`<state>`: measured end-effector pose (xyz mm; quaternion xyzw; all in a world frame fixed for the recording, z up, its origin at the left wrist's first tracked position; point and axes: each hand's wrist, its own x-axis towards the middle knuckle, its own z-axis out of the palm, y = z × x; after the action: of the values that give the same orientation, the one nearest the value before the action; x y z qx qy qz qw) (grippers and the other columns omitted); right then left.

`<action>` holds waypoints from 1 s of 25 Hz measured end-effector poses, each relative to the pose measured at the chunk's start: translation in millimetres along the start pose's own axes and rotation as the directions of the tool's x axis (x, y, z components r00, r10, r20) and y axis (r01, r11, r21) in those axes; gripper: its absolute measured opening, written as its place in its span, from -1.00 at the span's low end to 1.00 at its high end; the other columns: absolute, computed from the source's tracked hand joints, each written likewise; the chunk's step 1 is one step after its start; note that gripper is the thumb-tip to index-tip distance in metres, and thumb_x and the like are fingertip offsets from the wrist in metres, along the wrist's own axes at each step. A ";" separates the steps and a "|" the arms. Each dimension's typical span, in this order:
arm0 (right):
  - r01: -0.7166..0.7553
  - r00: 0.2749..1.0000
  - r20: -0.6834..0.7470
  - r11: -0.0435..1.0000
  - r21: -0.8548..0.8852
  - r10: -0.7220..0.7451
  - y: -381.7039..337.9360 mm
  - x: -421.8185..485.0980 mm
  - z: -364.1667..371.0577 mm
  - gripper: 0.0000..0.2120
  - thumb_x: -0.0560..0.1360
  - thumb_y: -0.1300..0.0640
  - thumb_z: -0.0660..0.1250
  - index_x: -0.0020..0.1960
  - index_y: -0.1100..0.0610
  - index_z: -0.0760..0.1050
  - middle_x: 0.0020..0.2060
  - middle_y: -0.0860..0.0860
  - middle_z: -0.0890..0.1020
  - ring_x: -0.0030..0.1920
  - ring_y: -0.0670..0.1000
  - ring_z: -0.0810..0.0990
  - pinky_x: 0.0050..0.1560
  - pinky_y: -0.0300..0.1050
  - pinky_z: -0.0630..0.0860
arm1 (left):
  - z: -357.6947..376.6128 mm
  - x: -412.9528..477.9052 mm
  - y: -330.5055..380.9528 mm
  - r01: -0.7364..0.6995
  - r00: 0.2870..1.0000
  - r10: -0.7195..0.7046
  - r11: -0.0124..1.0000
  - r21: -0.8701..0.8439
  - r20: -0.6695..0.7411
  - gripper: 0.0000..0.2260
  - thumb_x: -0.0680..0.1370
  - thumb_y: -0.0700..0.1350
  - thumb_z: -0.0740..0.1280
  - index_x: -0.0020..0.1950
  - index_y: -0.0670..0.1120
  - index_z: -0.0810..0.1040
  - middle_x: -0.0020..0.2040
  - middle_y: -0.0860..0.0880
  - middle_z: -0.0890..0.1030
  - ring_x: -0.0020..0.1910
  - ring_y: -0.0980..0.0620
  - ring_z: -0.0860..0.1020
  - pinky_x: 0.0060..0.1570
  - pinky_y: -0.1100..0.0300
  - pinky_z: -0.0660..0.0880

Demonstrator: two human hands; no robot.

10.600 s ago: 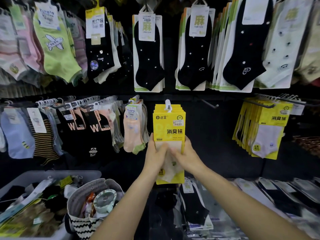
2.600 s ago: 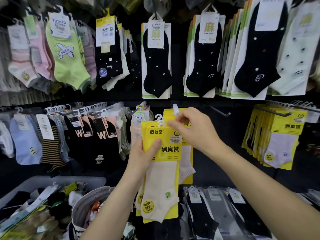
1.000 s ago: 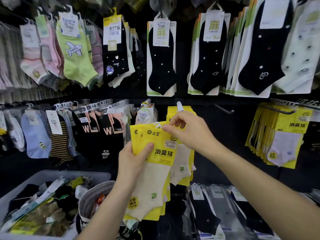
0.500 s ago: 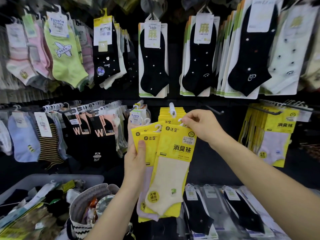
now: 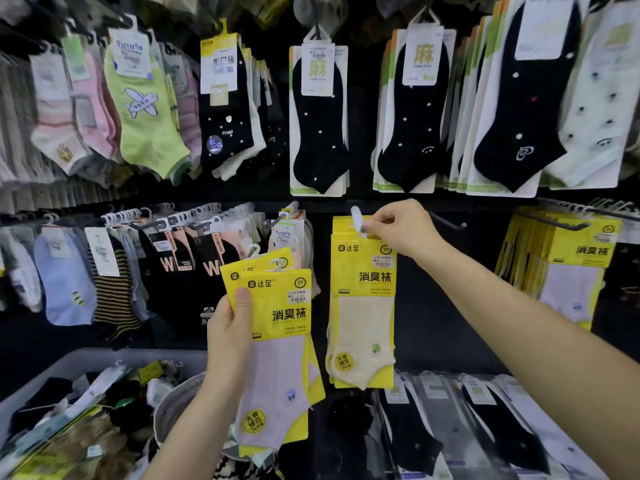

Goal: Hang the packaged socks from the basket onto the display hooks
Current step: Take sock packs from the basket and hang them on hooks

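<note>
Sock packs (image 5: 280,306): two gripped in left hand (image 5: 228,337); one pack (image 5: 363,306) pinched by right hand (image 5: 401,226) at hook (image 5: 356,216).

Dim backdrop, bright packs, blurred warped edges

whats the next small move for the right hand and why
Probably slide the cream sock pack back along the hook and let go: the right hand pinches its hanger right at the hook's white tip, so it looks barely on. The left hand holds more yellow packs waiting.
</note>
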<state>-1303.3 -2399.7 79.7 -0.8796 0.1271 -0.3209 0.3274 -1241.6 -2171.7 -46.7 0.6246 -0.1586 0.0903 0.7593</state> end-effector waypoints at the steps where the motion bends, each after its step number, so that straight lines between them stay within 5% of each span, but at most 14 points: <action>1: -0.002 1.000 -0.003 1.000 -0.023 0.002 -0.3 -0.5 -1.6 -0.83 0.47 0.09 0.37 -0.30 -0.02 0.60 -0.27 -0.03 0.64 -0.17 0.03 0.61 -0.17 -0.14 0.53 | 1.7 -1.6 2.8 -0.010 1.000 0.010 1.000 -0.006 0.007 -0.72 0.57 0.11 0.16 -0.08 -0.06 0.52 -0.08 -0.10 0.63 -0.09 -0.10 0.60 -0.05 -0.10 0.55; 5: 0.209 0.946 -0.242 0.976 -0.056 -0.216 -9.2 -21.7 -6.9 -0.91 0.47 0.07 0.34 -0.20 0.00 0.58 -0.31 -0.17 0.58 -0.25 -0.16 0.52 -0.15 -0.16 0.49 | 18.5 -11.7 12.0 -0.025 0.998 0.028 0.999 -0.045 0.065 -0.74 0.56 0.07 0.18 -0.11 -0.08 0.53 -0.12 -0.14 0.63 -0.15 -0.11 0.59 -0.09 -0.13 0.56; 7: 0.313 0.935 -0.142 0.945 -0.090 -0.324 -16.4 -41.5 -3.3 -0.86 0.45 -0.02 0.35 -0.24 0.01 0.56 -0.35 -0.17 0.53 -0.27 -0.15 0.49 -0.19 -0.19 0.43 | 31.5 -16.8 14.8 -0.033 0.993 0.040 0.997 -0.065 0.109 -0.72 0.52 0.11 0.20 -0.13 -0.07 0.54 -0.17 -0.10 0.64 -0.20 -0.05 0.59 -0.19 -0.02 0.56; 9: 0.315 0.949 0.051 0.934 -0.168 -0.311 -18.7 -57.6 2.9 -0.79 0.44 -0.12 0.33 -0.24 -0.01 0.56 -0.31 -0.16 0.52 -0.23 -0.12 0.48 -0.18 -0.16 0.43 | 45.3 -20.4 17.3 -0.053 0.989 0.063 0.996 -0.078 0.137 -0.70 0.46 0.15 0.22 -0.13 -0.06 0.56 -0.16 -0.06 0.65 -0.24 0.02 0.60 -0.30 0.15 0.55; 12: 0.293 0.956 0.070 0.942 -0.166 -0.285 -10.6 -64.2 0.9 -0.85 0.47 -0.06 0.34 -0.21 -0.02 0.56 -0.28 -0.16 0.52 -0.21 -0.14 0.47 -0.20 -0.27 0.38 | 64.9 -26.6 19.6 -0.106 0.974 0.118 0.992 -0.075 0.191 -0.78 0.48 0.11 0.23 -0.13 0.07 0.63 0.12 -0.10 0.62 -0.06 -0.01 0.64 -0.14 0.08 0.59; 18: 0.155 0.987 0.046 0.987 -0.034 -0.153 6.2 -56.4 -9.2 -0.84 0.48 0.08 0.35 -0.27 -0.03 0.54 -0.34 -0.15 0.54 -0.31 -0.17 0.46 -0.33 -0.34 0.30 | 79.5 -32.2 21.9 -0.170 0.951 0.174 0.985 -0.037 0.257 -0.64 0.58 0.00 0.19 -0.14 0.54 0.48 -0.17 0.26 0.67 -0.17 0.19 0.65 -0.13 0.17 0.60; 22: 0.100 0.994 -0.039 0.993 -0.058 -0.102 6.4 -33.5 -17.0 -0.87 0.49 0.11 0.35 -0.23 0.07 0.58 -0.33 -0.09 0.56 -0.29 -0.14 0.47 -0.31 -0.29 0.38 | 60.2 -17.6 2.8 -0.075 0.984 0.083 0.996 -0.057 0.160 -0.76 0.54 0.06 0.22 0.08 0.05 0.61 -0.16 0.07 0.70 -0.06 -0.06 0.66 -0.10 0.08 0.59; 25: 0.059 0.997 -0.047 0.993 -0.105 -0.064 1.7 -15.9 -17.7 -0.86 0.49 0.11 0.34 -0.23 0.09 0.58 -0.25 -0.04 0.60 -0.28 -0.14 0.47 -0.30 -0.28 0.39 | 37.4 -6.9 -6.0 -0.015 0.999 0.017 0.999 -0.037 0.048 -0.76 0.52 0.08 0.25 -0.11 -0.06 0.59 -0.20 0.03 0.69 -0.12 -0.06 0.65 -0.10 0.03 0.55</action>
<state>-1326.9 -2402.9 81.1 -0.8906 0.1246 -0.3458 0.2679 -1250.8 -2209.0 -48.4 0.6114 -0.1835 0.0785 0.7658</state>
